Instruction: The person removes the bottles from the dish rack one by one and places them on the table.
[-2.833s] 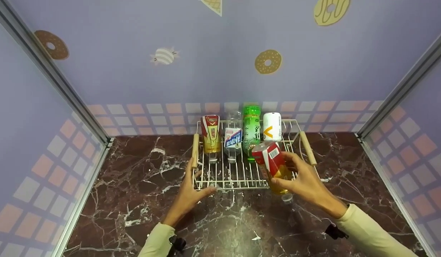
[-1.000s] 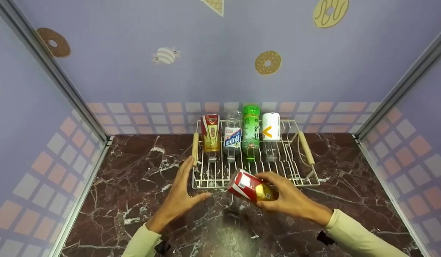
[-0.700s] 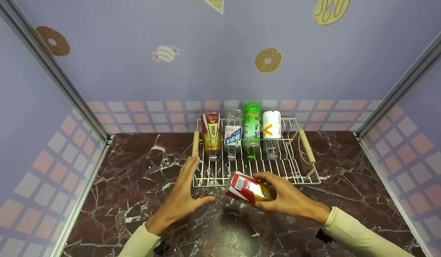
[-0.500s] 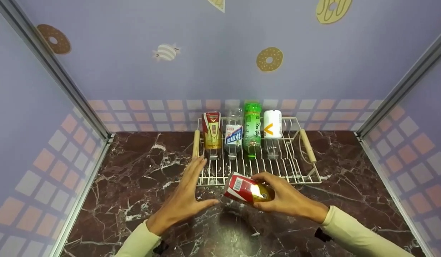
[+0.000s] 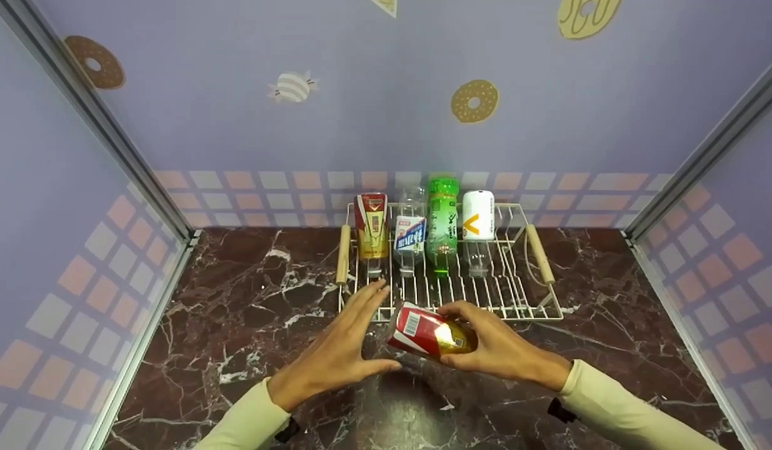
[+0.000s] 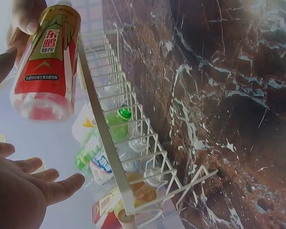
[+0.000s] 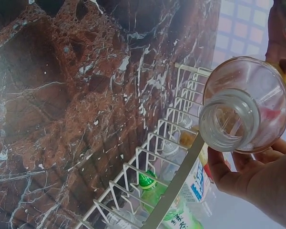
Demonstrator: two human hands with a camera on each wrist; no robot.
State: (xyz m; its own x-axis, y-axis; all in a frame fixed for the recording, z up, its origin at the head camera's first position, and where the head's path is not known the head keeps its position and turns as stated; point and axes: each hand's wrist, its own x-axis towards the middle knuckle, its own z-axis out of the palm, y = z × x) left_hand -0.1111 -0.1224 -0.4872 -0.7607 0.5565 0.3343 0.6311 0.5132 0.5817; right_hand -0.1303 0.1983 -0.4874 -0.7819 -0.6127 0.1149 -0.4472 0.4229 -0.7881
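Observation:
In the head view my right hand [image 5: 495, 344] grips a red-and-gold labelled plastic bottle [image 5: 431, 331] by its gold end, above the rack's front edge. The bottle lies tilted, its base toward the left. Its uncapped mouth [image 7: 229, 121] faces the camera in the right wrist view. Beside the base, my left hand [image 5: 339, 350] has fingers extended and thumb spread, apart from the bottle. The left wrist view shows a gap between the left hand [image 6: 24, 186] and the bottle's clear base [image 6: 43, 106].
Behind the hands stands a white wire rack [image 5: 448, 317] with wooden handles [image 5: 343, 253]. It bears another red-gold bottle [image 5: 372, 225], a clear bottle with a blue-white label [image 5: 411, 234], a green bottle [image 5: 443, 219] and a white-labelled bottle [image 5: 479, 215]. A marbled tabletop [image 5: 248, 337] lies beneath.
My right hand has brought the bottle from the rack's front right leftward and nearer me, turning it more sideways. My left hand has left the rack's left handle and come right, closer to the bottle.

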